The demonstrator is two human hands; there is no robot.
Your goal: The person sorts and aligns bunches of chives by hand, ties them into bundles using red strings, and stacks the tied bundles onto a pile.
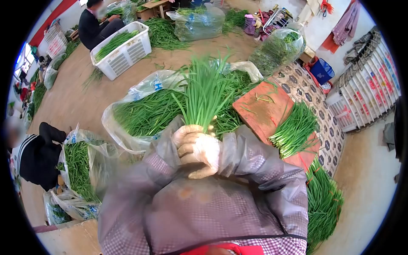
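A bunch of garlic chives stands upright in front of my chest, its green leaves fanning upward. My left hand is closed round the lower end of the bunch. Over it lies my right hand, its fingers wrapped across from the right at the base of the bunch. Both hands look covered by pale, soiled gloves, and they hide the stem ends. Just beyond them is an open plastic bag with loose chives in it. To the right, a trimmed bundle of chives rests on a reddish board.
Tied chives lie at my lower right. A white crate of chives stands at the back left, near a seated person. Another person sits at left by a filled bag. Stacked white crates line the right wall.
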